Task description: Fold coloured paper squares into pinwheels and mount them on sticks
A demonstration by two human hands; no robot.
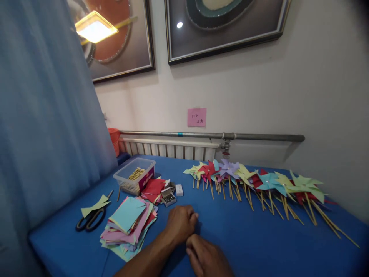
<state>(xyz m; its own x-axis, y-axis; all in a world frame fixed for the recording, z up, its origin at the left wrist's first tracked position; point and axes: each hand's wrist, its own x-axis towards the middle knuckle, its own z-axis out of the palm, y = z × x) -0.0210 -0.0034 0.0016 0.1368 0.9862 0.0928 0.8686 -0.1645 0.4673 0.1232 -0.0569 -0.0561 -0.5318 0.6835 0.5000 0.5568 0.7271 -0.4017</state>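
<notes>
My left hand [181, 222] rests on the blue table in a loose fist, and nothing shows in it. Just below it, close to its wrist, lies my right hand [208, 256], also with curled fingers and nothing visible in them. Left of my left forearm is a stack of coloured paper sheets [128, 212], light blue on top. Beyond my left hand sit an open box of metal pushpins [168, 197] and a small white box [179, 190]. Red paper pieces [153, 188] lie beside them.
A clear plastic box [147, 168] holds wooden sticks [136, 173]. Black-handled scissors [91, 221] lie at left under a pale green paper scrap [95, 206]. Paper pinwheels [270, 183] on sticks line the back right. A blue curtain [49, 107] hangs left; a metal pipe [201, 135] runs behind.
</notes>
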